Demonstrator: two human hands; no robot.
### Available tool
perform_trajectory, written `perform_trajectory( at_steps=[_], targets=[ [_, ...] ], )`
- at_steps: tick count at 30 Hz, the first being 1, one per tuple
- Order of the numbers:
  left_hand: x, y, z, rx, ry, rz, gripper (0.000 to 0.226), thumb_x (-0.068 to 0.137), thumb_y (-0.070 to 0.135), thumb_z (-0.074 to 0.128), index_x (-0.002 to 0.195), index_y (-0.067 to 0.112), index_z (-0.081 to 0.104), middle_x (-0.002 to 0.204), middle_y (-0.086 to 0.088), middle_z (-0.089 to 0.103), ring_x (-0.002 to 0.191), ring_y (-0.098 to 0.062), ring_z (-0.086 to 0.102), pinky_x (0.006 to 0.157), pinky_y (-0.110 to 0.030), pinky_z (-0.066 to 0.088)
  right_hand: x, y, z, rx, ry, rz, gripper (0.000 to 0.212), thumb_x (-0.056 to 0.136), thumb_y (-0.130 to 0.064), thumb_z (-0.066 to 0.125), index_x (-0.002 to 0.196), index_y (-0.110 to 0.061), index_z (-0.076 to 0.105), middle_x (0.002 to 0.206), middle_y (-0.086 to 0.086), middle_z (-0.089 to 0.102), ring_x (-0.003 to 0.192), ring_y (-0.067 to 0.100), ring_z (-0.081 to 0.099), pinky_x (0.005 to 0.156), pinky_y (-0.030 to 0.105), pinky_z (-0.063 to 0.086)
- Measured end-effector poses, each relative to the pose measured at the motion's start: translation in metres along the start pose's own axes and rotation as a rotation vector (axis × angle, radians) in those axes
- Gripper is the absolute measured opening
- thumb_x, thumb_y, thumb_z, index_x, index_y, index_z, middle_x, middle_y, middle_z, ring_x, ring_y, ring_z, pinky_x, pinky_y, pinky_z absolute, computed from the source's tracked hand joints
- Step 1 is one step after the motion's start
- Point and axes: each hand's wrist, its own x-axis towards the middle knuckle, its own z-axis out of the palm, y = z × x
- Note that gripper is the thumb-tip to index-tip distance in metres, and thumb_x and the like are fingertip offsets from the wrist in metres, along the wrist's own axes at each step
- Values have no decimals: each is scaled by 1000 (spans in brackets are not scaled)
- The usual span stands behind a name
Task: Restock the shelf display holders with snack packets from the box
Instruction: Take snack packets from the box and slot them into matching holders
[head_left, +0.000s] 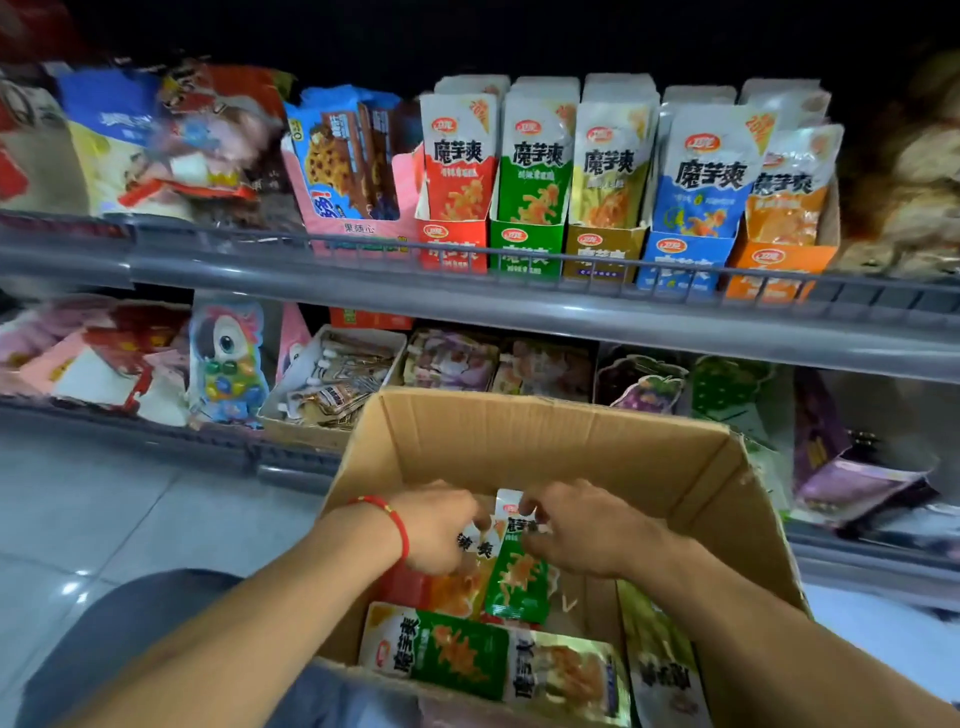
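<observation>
Low in the frame, the left hand (434, 530) and right hand (582, 530) both pinch upright packets (519, 577) in the box (519, 436); the green holder (527, 244) sits straight above.

Box (545, 431) open-topped; holders (602, 208) packed full, shelf rail (467, 299) crossing their fronts.

Reaching forward and down with both forearms, converging toward the middle. Curling the left hand (434, 525), knuckles up, fingertips pinching beneath the palm, a red cord circling its wrist. Bending the right hand (582, 527) inward just beside it, thumb and fingers pinching, fingertips nearly meeting the left's.
</observation>
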Motion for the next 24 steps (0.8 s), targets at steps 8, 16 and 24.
perform_trajectory(
  at_steps=[8, 16, 24],
  targets=[
    [3, -25, -25, -144, 222, 33, 50, 100, 36, 54, 148, 34, 41, 148, -2, 50, 139, -22, 42, 110, -42, 41, 36, -13, 65, 8, -184, 368, 133, 73, -88, 57, 162, -10, -4, 168, 17, 10, 151, 38, 24, 120, 47, 32],
    [-12, -37, -38, -200, 340, 92, 49, 101, 35, 55, 148, 31, 43, 148, 1, 51, 134, -21, 48, 105, -34, 41, 53, -16, 90, 300, 51, 539, 126, 67, -65, 85, 153, -1, 18, 152, 17, 25, 139, 30, 40, 116, 33, 38],
    [-14, -40, -34, -152, 340, 70, 50, 100, 39, 55, 148, 32, 43, 146, 2, 54, 130, -22, 53, 102, -38, 45, 46, 27, 74, 372, 185, 568, 55, 74, -20, 89, 117, -14, 56, 115, 4, 66, 108, 23, 63, 87, 29, 52]
  ],
)
